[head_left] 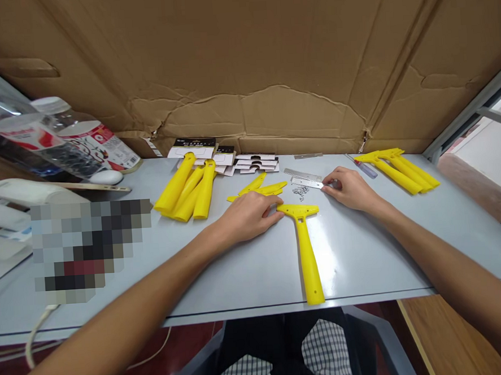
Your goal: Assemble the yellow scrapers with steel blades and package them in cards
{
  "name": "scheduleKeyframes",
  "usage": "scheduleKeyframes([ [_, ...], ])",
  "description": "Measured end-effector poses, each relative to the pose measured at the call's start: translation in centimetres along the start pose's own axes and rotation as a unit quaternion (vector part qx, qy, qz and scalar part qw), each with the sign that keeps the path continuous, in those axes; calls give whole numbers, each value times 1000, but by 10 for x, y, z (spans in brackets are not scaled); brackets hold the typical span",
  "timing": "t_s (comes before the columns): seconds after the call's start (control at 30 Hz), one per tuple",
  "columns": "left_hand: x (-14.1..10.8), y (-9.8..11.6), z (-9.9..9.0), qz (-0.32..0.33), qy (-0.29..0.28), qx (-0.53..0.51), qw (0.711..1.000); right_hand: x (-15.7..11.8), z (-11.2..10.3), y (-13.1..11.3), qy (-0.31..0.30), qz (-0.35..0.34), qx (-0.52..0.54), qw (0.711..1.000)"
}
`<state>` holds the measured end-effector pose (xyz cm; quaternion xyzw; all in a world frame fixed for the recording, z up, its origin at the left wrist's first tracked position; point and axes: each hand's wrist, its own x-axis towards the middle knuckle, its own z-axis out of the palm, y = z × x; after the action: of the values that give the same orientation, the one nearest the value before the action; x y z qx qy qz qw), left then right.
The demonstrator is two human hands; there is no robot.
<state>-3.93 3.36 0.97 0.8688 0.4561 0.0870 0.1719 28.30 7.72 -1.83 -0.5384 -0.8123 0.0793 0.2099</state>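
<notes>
A yellow plastic scraper handle (309, 252) lies in front of me, its wide head away from me and its grip towards the table's front edge. My left hand (250, 214) pinches the left end of that head between thumb and fingers. Thin yellow plastic strips (254, 188) lie just beyond this hand, partly covered by it. My right hand (348, 187) holds the right end of a metal blade (305, 182) between thumb and fingers. Another metal blade (303, 174) lies right behind it. Small screws (300, 193) are heaped between my hands.
Several yellow handles (185, 191) lie at the left, others (406, 169) at the right beside a screwdriver (365, 168). Printed cards (255, 163) are stacked at the back, near a flat blade (308, 156). Plastic bottles (99, 141) crowd the left; a cardboard wall (242, 52) closes the back.
</notes>
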Motion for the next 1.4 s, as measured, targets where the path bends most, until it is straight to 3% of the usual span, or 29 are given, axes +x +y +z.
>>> scheduleKeyframes([
  [1.07, -1, -1, 2, 2, -2, 18, 1000, 0, -1, 2, 1, -8, 15, 1000],
  [1.27, -1, 2, -1, -9, -4, -14, 1000, -1, -3, -4, 7, -2, 30, 1000],
  [1.4, -1, 4, -6, -2, 20, -58, 998, -2, -7, -11, 12, 24, 93, 995],
])
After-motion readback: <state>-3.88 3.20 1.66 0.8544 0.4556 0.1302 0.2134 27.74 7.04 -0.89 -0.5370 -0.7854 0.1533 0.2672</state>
